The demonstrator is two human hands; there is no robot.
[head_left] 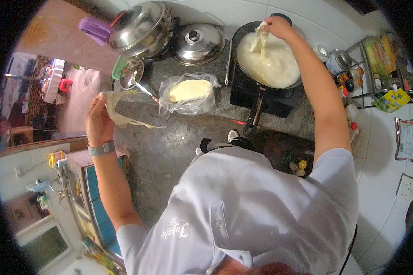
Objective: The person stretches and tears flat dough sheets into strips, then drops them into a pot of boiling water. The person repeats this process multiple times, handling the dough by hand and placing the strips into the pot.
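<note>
My left hand (100, 120), raised off to the left, pinches a thin pale sheet of dough (117, 111) that hangs out to the right. Over at the back right, my right hand (279, 27) grips a limp strip of dough (260, 42), whose lower end reaches into the cloudy whitish liquid (280, 66). That liquid fills a black long-handled pan (237, 35) on a black stove (282, 106). Between my hands, a smooth yellowish block of dough (188, 90) lies in an opened clear plastic bag (202, 107) on the counter.
A ladle (144, 89) rests left of the bag, its bowl near a green container (119, 67). Behind are a silver lid (198, 44) and a lidded steel pot (140, 27). A thin metal utensil (228, 64) lies beside the pan. Bottles and jars crowd a rack (365, 73) at right.
</note>
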